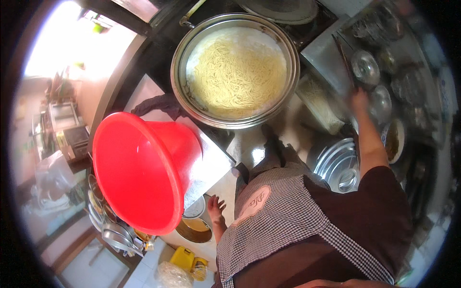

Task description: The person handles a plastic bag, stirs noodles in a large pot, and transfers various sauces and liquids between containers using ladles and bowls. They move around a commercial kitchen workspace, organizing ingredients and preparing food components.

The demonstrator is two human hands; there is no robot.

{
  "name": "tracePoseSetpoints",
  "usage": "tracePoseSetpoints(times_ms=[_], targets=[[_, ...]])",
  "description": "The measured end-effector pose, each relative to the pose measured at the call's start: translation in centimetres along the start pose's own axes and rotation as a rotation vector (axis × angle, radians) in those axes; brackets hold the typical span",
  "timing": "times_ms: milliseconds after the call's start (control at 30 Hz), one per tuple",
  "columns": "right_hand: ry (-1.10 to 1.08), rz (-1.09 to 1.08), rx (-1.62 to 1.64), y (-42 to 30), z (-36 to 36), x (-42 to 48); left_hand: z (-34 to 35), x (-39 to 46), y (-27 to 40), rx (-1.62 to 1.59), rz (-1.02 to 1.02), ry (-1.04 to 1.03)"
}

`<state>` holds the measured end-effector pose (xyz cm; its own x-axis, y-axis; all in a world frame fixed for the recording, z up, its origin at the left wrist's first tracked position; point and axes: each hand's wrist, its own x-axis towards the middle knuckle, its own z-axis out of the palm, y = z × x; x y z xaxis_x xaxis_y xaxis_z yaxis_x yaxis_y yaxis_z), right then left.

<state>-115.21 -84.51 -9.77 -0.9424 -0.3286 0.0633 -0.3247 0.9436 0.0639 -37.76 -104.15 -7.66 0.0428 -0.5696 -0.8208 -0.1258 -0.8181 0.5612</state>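
Out at my right, my right hand [359, 100] holds a pair of long dark chopsticks [344, 59], blurred, over the metal counter [324, 50]. My left hand [216, 208] hangs low beside my checked apron [270, 212], fingers apart and holding nothing. In front of me stands a large metal pot [236, 124], in which a mass of pale yellow noodles [237, 75] lies in foamy white water. Closest to my left hand is a big red plastic tub [137, 172], tilted on a metal surface [212, 169], its visible interior bare.
Metal bowls [365, 66] crowd the right counter near a clear container of pale strands [320, 104]. A shiny round metal lid [338, 165] is below. A dark cloth [158, 104] lies between pot and tub. At lower left are a pot of brown liquid [194, 230] and a yellow container [182, 257].
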Motion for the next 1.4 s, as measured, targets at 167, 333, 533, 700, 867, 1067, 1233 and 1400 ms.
tracePoseSetpoints(times_ms=[167,333,533,700,867,1067,1233,1400], targets=[[-0.155,-0.055,0.177,-4.7,-3.0,-0.2,8.2,-1.7,3.3,0.079,0.04,-0.058],[-0.072,-0.281,0.519,-10.1,-7.4,-1.7,10.2,-0.9,1.7,0.215,0.137,0.04],[-0.248,-0.732,0.192,-24.2,-21.5,2.2,15.3,-6.0,9.4,0.315,0.639,0.212],[-0.354,-0.894,-0.105,-37.4,-17.0,6.1,17.0,-16.8,19.6,0.645,1.297,0.424],[-0.264,-1.044,0.059,-45.7,-10.9,2.4,15.6,-20.1,24.0,0.383,1.704,0.666],[-0.253,-1.442,-0.031,-45.3,-15.0,-4.2,12.9,-19.2,29.0,0.301,1.685,0.867],[-0.442,-1.64,-0.245,-39.6,-16.5,-5.5,12.7,-17.5,30.0,0.278,1.521,0.839],[-0.72,-1.431,-0.023,-33.6,-21.6,-3.8,13.4,-16.0,29.5,0.21,1.38,0.79]])
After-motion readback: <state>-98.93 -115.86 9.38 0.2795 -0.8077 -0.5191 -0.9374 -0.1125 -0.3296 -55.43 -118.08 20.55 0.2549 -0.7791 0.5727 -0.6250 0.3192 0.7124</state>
